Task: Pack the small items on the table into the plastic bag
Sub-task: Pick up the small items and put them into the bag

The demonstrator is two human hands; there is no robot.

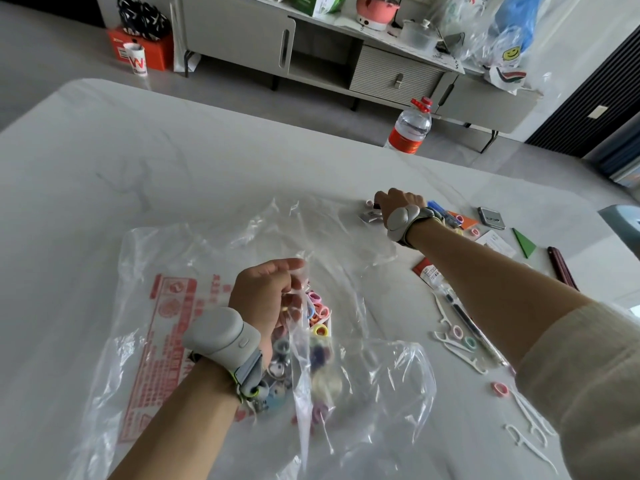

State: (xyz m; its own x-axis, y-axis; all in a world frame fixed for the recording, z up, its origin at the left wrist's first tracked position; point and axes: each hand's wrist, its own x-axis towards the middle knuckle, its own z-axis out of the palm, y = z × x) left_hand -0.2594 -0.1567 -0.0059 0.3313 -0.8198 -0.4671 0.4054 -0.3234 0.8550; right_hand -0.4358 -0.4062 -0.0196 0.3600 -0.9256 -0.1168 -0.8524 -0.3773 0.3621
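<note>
Two pieces in play: a small pink ring (369, 203) and a grey metallic piece (370, 217), both at the far end of the spread of small items.
Where they lie: touching or just off the right hand (398, 206), on its left, fingertip side. The ring is further out and the grey piece is nearer the palm.
Long axis: the grey piece looks to run crosswise to the reaching forearm, but it's too small to be sure.
Right fingers: curled down and away from the camera, tips hidden behind the back of the hand. I cannot tell whether they already pinch something.
Nearer hand: the right, easily. The left hand (263, 292) is well apart, back at the bag.
Left fingers: thumb and fingers pinching the film at the mouth of the plastic bag (214, 258), lifting it open.
Bag: spread flat on the table (173, 168), between the two arms, with coloured rings (318, 306) already inside just past the left fingers.
Route, as I judge it: whatever gets picked up travels back toward the body and to the left, into that held-open mouth.
Waiting their turn: floss picks (453, 344), a pen (464, 317) lying along the right forearm, another pink ring (499, 389) and a green triangle (523, 242), all on the right arm's side.
Progress: partway, I'd say, with plenty loose.
</note>
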